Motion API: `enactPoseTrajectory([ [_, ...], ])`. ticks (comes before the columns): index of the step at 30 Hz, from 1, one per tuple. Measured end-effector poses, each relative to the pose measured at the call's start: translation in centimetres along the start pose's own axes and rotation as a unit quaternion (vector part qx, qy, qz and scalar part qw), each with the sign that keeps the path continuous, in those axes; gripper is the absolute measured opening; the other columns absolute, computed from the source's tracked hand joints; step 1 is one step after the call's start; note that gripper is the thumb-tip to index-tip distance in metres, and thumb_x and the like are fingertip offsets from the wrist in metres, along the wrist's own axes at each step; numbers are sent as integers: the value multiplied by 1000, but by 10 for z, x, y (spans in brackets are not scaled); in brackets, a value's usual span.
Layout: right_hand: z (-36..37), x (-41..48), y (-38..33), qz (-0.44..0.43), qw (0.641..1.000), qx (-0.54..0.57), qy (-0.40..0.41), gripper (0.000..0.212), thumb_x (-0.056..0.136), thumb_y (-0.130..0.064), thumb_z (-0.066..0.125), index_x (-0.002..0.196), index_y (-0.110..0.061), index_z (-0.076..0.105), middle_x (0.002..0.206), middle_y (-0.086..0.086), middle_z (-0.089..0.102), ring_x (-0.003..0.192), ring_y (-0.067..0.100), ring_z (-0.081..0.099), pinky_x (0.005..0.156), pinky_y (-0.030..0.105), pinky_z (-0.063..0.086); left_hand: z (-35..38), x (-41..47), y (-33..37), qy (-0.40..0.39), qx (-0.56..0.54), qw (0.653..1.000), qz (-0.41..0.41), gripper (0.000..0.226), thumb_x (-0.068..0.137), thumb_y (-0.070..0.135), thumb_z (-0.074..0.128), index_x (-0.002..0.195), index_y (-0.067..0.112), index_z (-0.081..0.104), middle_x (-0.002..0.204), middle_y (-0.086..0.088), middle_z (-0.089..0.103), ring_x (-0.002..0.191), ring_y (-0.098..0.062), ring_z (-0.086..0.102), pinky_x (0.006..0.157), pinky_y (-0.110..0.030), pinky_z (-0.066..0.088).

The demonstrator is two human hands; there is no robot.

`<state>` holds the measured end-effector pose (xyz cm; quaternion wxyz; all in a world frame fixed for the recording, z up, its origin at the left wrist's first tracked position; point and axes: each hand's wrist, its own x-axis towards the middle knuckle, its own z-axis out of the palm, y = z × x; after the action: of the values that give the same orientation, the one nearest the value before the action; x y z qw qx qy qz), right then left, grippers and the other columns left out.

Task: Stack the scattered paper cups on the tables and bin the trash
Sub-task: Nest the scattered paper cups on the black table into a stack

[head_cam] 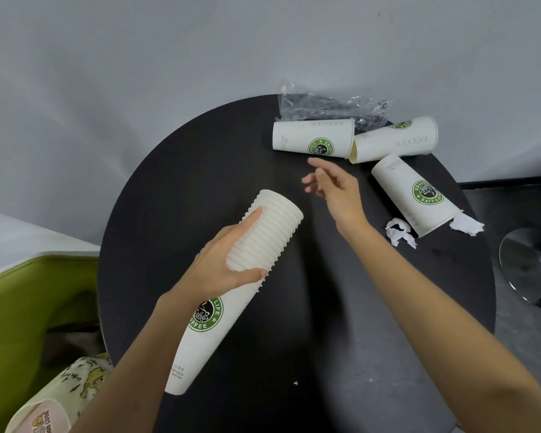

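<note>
Nearest the lens, at the near left, patterned cream fabric lies beside a green chair.

Left hand grips a nested stack of paper cups just below the rims, with the thumb on the near side and the fingers curled over the far side. The stack is tilted over the round black table, mouths pointing far right.

Right hand hovers above the table with its fingers loosely spread, holding nothing. Its fingertips are just short of the left loose cup.

3 loose cups lie on their sides at the far right of the table. The left loose cup and the second cup meet mouth to mouth. The third cup lies nearer, its mouth facing near right.

A clear plastic wrapper lies at the far edge, behind these cups.

2 torn paper scraps lie by the third cup's mouth.

A metal disc base stands on the floor at the right.
</note>
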<state>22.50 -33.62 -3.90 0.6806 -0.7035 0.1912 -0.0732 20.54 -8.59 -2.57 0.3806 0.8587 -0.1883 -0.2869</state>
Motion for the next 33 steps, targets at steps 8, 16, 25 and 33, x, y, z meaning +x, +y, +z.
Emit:
enactPoseTrajectory([
  [8, -39, 53, 16, 26, 992, -46, 118, 25, 95, -11, 48, 115, -20, 61, 93, -3, 64, 81, 7, 59, 79, 25, 49, 0, 21, 5, -9, -7, 1000, -12, 97, 72, 48, 75, 141, 69, 10, 143, 20, 37, 129, -10, 39, 108, -47, 39],
  [16, -52, 86, 24, 3, 978, -113, 174, 35, 91, -13, 47, 124, -22, 58, 116, 7, 57, 101, 15, 55, 98, 39, 46, 2, 35, 7, -14, -18, 1000, -16, 96, 71, 48, 76, 139, 72, 12, 145, 21, 37, 133, -9, 37, 110, -46, 36],
  [25, -40, 100, 26, 4, 984, -121, 129, 39, 89, -15, 45, 122, -30, 59, 111, -4, 53, 97, 14, 51, 97, 46, 47, 1, 42, 2, -13, -19, 1000, -19, 98, 77, 37, 81, 139, 71, 13, 143, 22, 38, 133, -6, 36, 111, -41, 35],
  [33, -28, 95, 32, -5, 991, -100, 90, 36, 92, -2, 45, 116, -17, 66, 102, -19, 56, 84, -1, 51, 91, 36, 49, -1, 43, -5, -16, -8, 1000, -23, 98, 72, 48, 77, 140, 71, 10, 145, 23, 36, 132, -7, 37, 110, -44, 36],
])
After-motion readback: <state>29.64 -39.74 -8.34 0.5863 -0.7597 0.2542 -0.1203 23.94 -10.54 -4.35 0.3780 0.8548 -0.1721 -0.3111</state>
